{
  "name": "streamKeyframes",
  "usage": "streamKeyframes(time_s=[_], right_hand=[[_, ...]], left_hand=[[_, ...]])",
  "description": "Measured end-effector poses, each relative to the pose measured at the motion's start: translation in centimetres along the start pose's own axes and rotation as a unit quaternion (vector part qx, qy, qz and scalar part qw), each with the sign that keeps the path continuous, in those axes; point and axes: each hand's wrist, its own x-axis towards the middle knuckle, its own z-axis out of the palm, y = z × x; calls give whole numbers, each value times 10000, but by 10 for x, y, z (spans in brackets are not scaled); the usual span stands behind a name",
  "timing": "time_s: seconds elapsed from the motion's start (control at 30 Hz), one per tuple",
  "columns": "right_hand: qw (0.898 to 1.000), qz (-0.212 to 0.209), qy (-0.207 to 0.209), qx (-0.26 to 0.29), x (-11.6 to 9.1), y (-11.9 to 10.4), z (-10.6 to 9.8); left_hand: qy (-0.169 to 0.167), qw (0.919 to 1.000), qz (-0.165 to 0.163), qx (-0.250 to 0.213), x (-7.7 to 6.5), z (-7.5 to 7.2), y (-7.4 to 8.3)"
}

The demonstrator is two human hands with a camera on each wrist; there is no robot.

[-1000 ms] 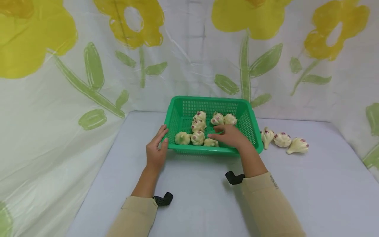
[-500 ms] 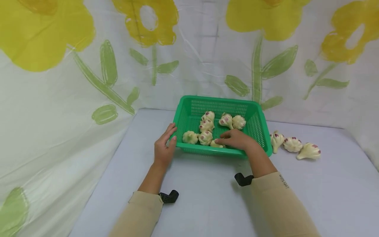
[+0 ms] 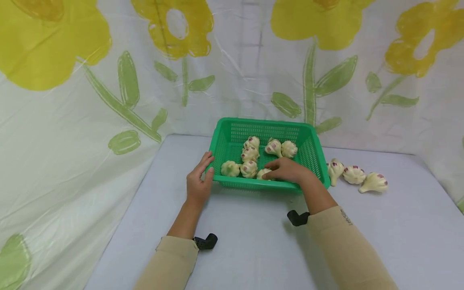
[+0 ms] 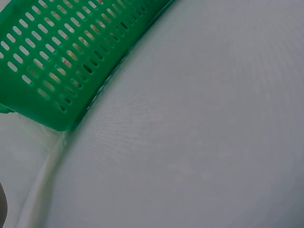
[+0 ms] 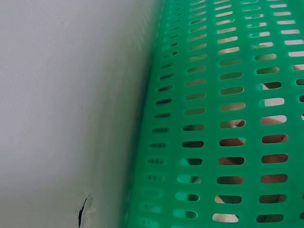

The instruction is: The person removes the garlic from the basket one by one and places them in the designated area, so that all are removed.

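A green plastic basket (image 3: pixel 250 183) stands on the table with several garlic bulbs inside, pale with purple patches. My left hand (image 3: pixel 199 183) rests against the basket's left side near the front corner, fingers extended along the wall and thumb at the rim. Reaching over the front rim, my right hand (image 3: pixel 288 170) pinches a garlic bulb (image 3: pixel 262 174) in the front row, thumb on its near side; the fingers hide part of it. Left of that bulb lie another garlic bulb (image 3: pixel 249 169) and a greener one (image 3: pixel 230 168). The right wrist view shows the slotted basket wall (image 5: pixel 209 118).
Outside the basket, to its right, three garlic bulbs (image 3: pixel 353 175) lie on the white table (image 3: pixel 246 241). A white curtain (image 3: pixel 232 92) with yellow flowers hangs right behind the basket. Inside, a pair of bulbs (image 3: pixel 280 148) sits at the back right.
My right hand has lowered from over the basket's middle onto the front-row garlic bulb. My left hand stays at the basket's side. The head view has shifted slightly.
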Motion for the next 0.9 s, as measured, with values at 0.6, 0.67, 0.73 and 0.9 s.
streamKeyframes(time_s=[0.6, 0.67, 0.73, 0.9], right_hand=[[9991, 26, 346, 247, -2, 1, -4], [9991, 10, 360, 235, -2, 1, -3], [9990, -11, 353, 277, -2, 1, -3], [9986, -142, 312, 400, -1, 2, -3]], left_hand=[[-55, 9999, -97, 83, -10, 5, -34], [-6, 9999, -43, 94, -10, 6, -34], [22, 10000, -21, 81, -10, 6, -36], [-17, 9999, -83, 89, -12, 5, -37]])
